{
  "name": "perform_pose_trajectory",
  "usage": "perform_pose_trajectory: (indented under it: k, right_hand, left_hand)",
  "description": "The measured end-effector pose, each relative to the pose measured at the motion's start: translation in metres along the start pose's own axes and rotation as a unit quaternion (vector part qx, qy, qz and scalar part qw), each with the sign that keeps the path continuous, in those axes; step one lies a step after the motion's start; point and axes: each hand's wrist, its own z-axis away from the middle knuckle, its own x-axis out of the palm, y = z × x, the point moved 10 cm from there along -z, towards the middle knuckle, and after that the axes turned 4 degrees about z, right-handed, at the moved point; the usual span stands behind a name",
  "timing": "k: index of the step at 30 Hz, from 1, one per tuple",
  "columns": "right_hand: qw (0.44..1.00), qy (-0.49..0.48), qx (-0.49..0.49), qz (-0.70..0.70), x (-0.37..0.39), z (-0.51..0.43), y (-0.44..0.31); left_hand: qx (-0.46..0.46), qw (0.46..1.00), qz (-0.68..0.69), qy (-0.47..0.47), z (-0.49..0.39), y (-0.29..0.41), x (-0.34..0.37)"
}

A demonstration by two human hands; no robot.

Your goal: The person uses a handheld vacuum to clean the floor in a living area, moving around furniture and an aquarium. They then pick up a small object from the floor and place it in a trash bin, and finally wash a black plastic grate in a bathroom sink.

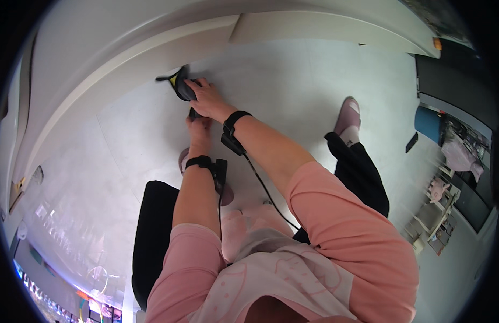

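A dark grey object (184, 85) with a yellow-green patch and a black loop-like tip is low over the pale floor, near the base of a white panel. My right hand (209, 99) grips its near end, fingers wrapped over the top. Just below, my left hand (200, 128) closes around a small black part (195, 113). My right hand hides whether this part joins the grey object. Each wrist wears a black strap with a box; a cable runs from the right wrist box (232, 143) and another from the left wrist box (220, 171).
A long off-white panel (306, 26) curves across the top. My pink shoe (349, 113) stands on the floor (273, 80) at right; the other is partly behind my left arm. At far right are a blue cylindrical container (428, 124), a small black object (411, 142) and a pink plush toy (437, 189).
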Motion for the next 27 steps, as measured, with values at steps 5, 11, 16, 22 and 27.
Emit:
perform_pose_trajectory:
  k: [5,11,16,22,27]
  right_hand:
    - [0.985,0.108,-0.027,-0.135,-0.063,0.040,0.001]
    - [0.950,0.162,0.097,-0.247,-0.117,0.094,0.036]
    - [0.920,0.170,0.159,-0.316,-0.136,0.100,0.053]
    - [0.859,0.177,0.209,-0.433,-0.124,0.117,0.089]
    - [0.885,0.212,0.262,-0.322,-0.092,0.113,0.125]
  left_hand:
    - [-0.048,0.992,-0.095,0.067,0.027,0.001,-0.007]
    - [-0.035,0.994,-0.103,0.020,0.082,0.008,0.060]
    - [0.011,0.986,-0.165,-0.007,0.109,0.032,0.076]
    - [0.020,0.971,-0.233,0.047,0.136,0.072,0.032]
    - [0.015,0.975,-0.211,0.070,0.134,0.096,-0.007]
